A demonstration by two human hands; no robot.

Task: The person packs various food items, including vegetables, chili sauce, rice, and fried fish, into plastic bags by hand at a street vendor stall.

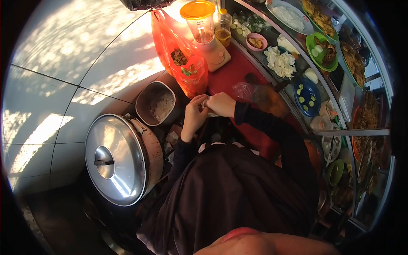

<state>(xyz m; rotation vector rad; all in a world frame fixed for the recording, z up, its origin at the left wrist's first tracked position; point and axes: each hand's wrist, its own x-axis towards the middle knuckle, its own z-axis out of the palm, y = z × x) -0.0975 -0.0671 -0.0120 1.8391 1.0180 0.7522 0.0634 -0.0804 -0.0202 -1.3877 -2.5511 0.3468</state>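
In front of my body my hands meet over the edge of the red counter (221, 80). My left hand (195, 117) has its fingers bent and closed at a small pale, crumpled piece (213, 114). From the other side my right hand (222, 104) closes on the same piece, its fingers mostly turned away from view. The piece is largely covered, so its kind cannot be made out. Just beyond my hands stands an orange-red plastic bag (189, 80) with leaves and brown scraps inside. Left of them is a metal container (143, 102) with white grains in it.
A large lidded pot (114, 159) stands at the left. Behind the bag are a blender (204, 29) with an orange lid and a bottle (223, 29) of yellowish liquid. The glass display case (346, 134) on the right holds several food dishes, including a blue plate (307, 111) of cucumber slices.
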